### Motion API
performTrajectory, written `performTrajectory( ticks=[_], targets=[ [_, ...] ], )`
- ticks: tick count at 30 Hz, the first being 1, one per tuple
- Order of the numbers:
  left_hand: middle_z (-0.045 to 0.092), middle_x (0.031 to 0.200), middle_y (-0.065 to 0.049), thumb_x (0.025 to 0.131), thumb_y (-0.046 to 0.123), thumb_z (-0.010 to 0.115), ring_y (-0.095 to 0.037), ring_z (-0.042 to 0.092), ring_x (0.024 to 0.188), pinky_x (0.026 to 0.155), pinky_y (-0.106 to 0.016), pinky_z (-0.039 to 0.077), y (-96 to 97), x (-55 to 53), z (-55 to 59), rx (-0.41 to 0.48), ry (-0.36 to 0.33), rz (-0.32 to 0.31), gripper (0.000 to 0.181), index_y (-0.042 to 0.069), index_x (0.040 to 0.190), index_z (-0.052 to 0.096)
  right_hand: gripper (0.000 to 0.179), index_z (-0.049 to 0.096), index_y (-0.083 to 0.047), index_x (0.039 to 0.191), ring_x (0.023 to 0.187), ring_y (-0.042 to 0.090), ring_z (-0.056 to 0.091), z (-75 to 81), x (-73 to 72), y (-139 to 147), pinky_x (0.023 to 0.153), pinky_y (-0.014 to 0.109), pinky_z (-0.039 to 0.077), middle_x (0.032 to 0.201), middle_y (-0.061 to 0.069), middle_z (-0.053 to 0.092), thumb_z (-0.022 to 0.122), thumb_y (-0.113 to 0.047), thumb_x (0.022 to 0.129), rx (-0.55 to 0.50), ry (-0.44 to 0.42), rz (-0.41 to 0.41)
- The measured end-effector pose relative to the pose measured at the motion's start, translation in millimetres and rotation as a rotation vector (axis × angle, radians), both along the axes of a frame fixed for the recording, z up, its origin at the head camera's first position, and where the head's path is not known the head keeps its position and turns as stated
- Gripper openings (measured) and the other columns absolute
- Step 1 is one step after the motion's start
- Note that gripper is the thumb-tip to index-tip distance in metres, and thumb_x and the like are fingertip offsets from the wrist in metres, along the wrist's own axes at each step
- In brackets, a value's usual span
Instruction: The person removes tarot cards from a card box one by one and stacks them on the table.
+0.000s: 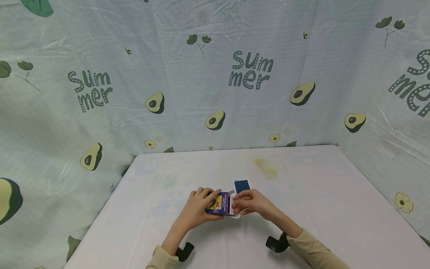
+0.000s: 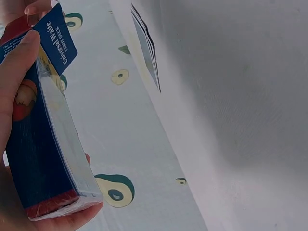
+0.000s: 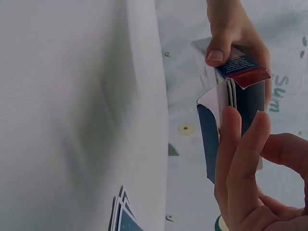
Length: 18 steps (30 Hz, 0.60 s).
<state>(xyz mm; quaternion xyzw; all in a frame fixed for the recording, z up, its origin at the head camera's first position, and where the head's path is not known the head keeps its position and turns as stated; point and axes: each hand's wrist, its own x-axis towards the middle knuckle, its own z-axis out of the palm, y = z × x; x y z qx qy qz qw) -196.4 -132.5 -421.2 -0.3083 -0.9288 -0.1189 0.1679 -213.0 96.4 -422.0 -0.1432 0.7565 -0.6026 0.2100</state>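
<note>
A purple and blue tarot card box (image 1: 215,204) is gripped in my left hand (image 1: 201,205), thumb on one face and fingers around the other. In the left wrist view the open flap (image 2: 57,41) reads "Universal Waite Tarot Deck". At the box's open end, my right hand (image 1: 252,203) appears to pinch some cards (image 3: 232,94) that stick partly out of it; the fingers cover much of them. A small stack of dark blue-backed cards (image 1: 242,184) lies on the table just behind the right hand.
A white-covered table (image 1: 201,168) spreads around the hands. Behind and beside it hangs a pale cloth (image 1: 188,82) printed with avocados and "summer". Dark wrist devices (image 1: 278,243) sit below both forearms.
</note>
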Motion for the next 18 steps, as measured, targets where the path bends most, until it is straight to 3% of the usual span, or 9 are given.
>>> performTrajectory(
  ticks=[18],
  targets=[
    [0.055,0.107,0.002,0.062,0.053,0.072,-0.014,0.048,0.096,0.080,-0.037,0.040,5.0,1.3,-3.7,0.019,0.042,-0.035,0.076,0.023,0.127,0.048,0.044,0.058,0.004,0.103,0.068,0.014,0.066,-8.8,-2.0,-9.0,0.061,0.027,0.053,0.084,0.010,0.068,0.062,-0.034,0.081,0.061,-0.049,-0.101]
  ],
)
